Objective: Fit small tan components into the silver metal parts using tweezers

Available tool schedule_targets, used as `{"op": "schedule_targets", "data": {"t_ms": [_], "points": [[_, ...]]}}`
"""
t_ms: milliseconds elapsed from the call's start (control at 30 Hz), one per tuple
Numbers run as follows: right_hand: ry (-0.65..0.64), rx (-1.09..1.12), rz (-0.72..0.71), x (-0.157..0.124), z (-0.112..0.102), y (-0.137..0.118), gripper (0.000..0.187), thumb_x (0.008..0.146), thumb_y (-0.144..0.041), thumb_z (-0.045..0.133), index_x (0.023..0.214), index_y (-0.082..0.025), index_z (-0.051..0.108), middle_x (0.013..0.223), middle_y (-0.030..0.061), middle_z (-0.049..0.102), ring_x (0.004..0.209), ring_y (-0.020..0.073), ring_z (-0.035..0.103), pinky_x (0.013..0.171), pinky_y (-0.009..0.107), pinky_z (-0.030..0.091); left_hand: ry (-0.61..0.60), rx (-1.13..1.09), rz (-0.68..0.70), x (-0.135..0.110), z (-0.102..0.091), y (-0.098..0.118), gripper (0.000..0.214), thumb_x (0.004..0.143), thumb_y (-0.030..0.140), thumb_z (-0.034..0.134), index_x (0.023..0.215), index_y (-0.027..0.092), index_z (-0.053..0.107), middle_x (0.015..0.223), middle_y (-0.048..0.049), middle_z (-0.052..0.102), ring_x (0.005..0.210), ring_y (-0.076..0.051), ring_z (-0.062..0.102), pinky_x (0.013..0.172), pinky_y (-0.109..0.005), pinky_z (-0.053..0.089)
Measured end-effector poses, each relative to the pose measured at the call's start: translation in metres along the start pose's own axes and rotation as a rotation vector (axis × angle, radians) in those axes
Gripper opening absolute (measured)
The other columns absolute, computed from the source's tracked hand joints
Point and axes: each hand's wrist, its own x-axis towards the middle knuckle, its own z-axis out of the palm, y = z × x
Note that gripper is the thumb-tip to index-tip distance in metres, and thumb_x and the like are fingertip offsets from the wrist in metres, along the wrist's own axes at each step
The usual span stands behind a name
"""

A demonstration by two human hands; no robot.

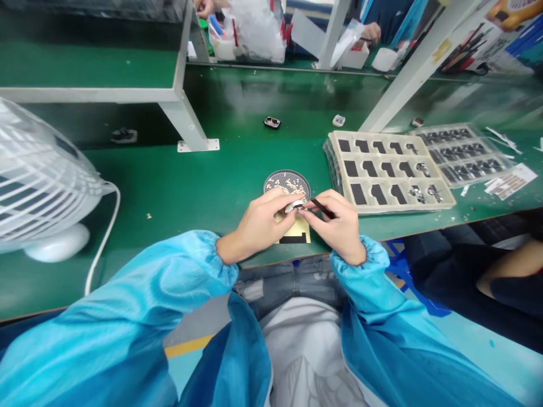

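Observation:
My left hand [259, 225] is closed, pinching a small silvery part [294, 206] at its fingertips. My right hand [337, 224] is closed too, gripping a thin dark tool [321, 208] whose tip meets that part. Both hands hover over a yellow card with a black strip [299, 234] at the near edge of the green bench. Just behind them lies a round dark dish [287, 182] holding several small pale pieces. To the right sits a beige compartment tray [388, 170]; most of its pockets look dark, and a few on the right hold shiny parts.
A white desk fan [40, 181] and its cable [104, 237] stand at the left. Clear blister trays of dark parts [462, 151] lie at the far right. White frame posts [182, 107] rise from the bench. A small dark part [272, 122] lies farther back. Another person's arm [504, 271] is at the right.

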Motion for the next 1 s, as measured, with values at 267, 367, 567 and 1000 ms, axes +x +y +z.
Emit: {"op": "schedule_targets", "data": {"t_ms": [267,367,567,1000], "points": [[-0.01,0.034,0.007,0.004,0.001,0.0,0.008,0.089,-0.027,0.083,0.093,-0.021,0.078,0.086,0.0033,0.07,0.075,0.0163,0.065,0.059,0.03,0.049,0.016,-0.001,0.011,0.0,0.0,-0.003,0.033,0.096,0.017,0.061,0.126,0.017,0.075,0.092,-0.0053,0.07,0.081,-0.015,0.064,0.074,-0.026,0.052],[0.01,0.024,-0.006,0.005,0.003,0.001,0.011,0.09,-0.027,0.082,0.098,-0.022,0.079,0.089,0.0042,0.072,0.078,0.0172,0.067,0.06,0.031,0.051,0.02,-0.015,-0.011,0.001,-0.001,-0.003,0.033,0.095,0.015,0.062,0.125,0.015,0.075,0.095,-0.0064,0.072,0.081,-0.015,0.065,0.075,-0.026,0.053],[0.004,0.029,0.008,0.005,0.004,0.003,0.008,0.09,-0.029,0.083,0.095,-0.023,0.08,0.088,0.0042,0.073,0.078,0.0177,0.068,0.06,0.031,0.051,0.009,-0.013,-0.034,0.002,-0.001,-0.002,0.033,0.094,0.015,0.062,0.125,0.015,0.075,0.096,-0.0063,0.073,0.081,-0.015,0.065,0.075,-0.027,0.053],[-0.093,0.012,-0.007,0.013,0.003,0.008,0.004,0.091,-0.025,0.08,0.089,-0.022,0.08,0.083,0.0029,0.071,0.075,0.0164,0.065,0.067,0.032,0.054,-0.001,0.09,0.041,0.003,-0.002,-0.012,0.034,0.095,0.017,0.06,0.125,0.017,0.076,0.095,-0.0062,0.072,0.084,-0.017,0.066,0.074,-0.028,0.051]]}}
